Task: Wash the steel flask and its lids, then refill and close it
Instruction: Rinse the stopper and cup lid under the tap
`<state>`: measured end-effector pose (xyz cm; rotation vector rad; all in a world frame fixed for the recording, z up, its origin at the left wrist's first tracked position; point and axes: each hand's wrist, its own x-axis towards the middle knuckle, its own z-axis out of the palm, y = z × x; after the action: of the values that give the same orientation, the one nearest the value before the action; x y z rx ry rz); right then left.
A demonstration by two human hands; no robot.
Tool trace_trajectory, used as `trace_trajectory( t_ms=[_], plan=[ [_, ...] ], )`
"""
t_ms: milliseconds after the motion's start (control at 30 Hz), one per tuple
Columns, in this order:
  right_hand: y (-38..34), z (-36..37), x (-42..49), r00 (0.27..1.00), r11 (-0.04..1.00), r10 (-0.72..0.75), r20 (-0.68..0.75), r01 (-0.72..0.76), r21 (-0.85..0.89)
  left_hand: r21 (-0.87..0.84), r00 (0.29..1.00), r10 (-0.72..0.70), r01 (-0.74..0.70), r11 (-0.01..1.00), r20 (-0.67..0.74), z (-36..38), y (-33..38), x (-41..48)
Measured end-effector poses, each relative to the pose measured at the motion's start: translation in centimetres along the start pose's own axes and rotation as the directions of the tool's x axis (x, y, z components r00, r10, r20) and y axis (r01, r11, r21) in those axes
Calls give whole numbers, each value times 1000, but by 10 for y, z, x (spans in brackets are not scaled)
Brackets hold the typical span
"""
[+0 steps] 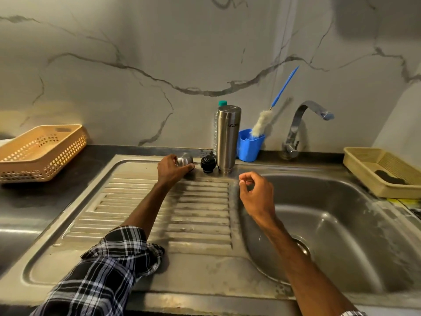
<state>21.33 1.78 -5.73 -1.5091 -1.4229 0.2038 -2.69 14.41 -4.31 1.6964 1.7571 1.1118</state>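
Note:
The steel flask (227, 137) stands upside down at the back of the steel drainboard (159, 208), near the wall. To its left sits the black inner lid (208, 164). Further left lies the steel outer cap (185, 159), and my left hand (172, 169) grips it with thumb and fingers curled round it. My right hand (256, 193) hovers over the left edge of the sink basin (341, 224), fingers loosely curled and holding nothing.
A blue cup (249, 145) holding a bottle brush (262, 124) stands right of the flask, with a clear plastic bottle (222, 104) behind the flask. The tap (303, 124) arches over the basin. An orange basket (41, 151) sits left; a beige tray (378, 172) with a scrubber sits right.

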Motion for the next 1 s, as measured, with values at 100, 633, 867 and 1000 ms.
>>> trace_trajectory(
  t_ms=[100,633,867,1000],
  plan=[
    [2,-1,0,1000,1000,11,3,-11,-1,-6,1000,-14,14,1000,14,5,-3,3],
    [4,0,0,998,999,50,44,-50,-13,69,998,36,-40,997,59,13,-3,1],
    [3,-1,0,995,997,77,57,-77,-8,143,993,17,-34,989,113,10,1,4],
    [2,-1,0,991,994,110,77,-110,-1,152,992,-14,-5,988,128,9,1,5]
  ],
)
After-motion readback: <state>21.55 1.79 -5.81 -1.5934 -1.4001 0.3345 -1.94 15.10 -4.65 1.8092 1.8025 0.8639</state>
